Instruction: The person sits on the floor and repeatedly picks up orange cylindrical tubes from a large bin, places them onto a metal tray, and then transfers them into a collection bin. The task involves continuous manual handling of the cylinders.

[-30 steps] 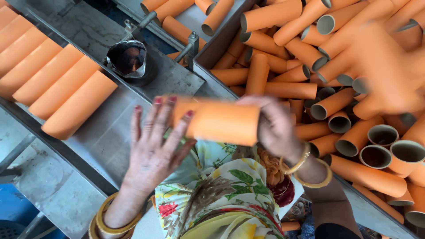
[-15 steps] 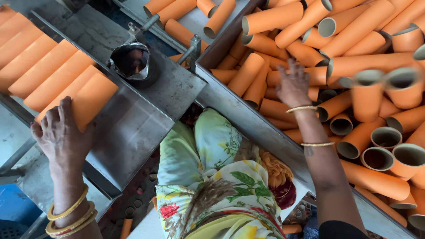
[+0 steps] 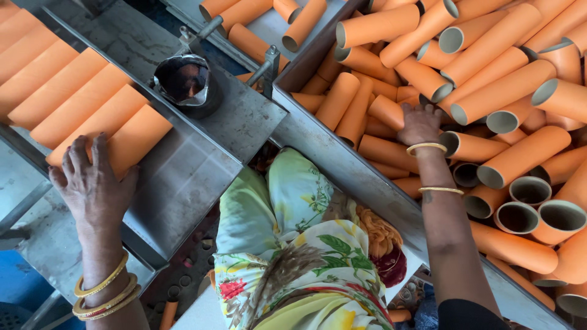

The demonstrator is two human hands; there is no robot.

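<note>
My left hand (image 3: 92, 186) lies flat, fingers spread, on the near end of the last orange cardboard tube (image 3: 137, 137) in a row of such tubes (image 3: 58, 91) on a sloped metal tray (image 3: 195, 177). My right hand (image 3: 422, 122) reaches into a metal bin (image 3: 342, 162) heaped with orange tubes (image 3: 489, 79). Its fingers curl down over the end of one tube (image 3: 385, 111) near the bin's left wall. Gold bangles sit on both wrists.
A dark round metal cup (image 3: 183, 79) stands on the tray's far end, beside bolts and a bracket (image 3: 269, 64). More orange tubes (image 3: 257, 36) lie in a channel behind it. My floral garment (image 3: 293, 256) fills the gap between tray and bin.
A second ago both hands held one tube in front of me. That tube now lies at the end of the row under my left hand, and my right hand has gone into the bin.
</note>
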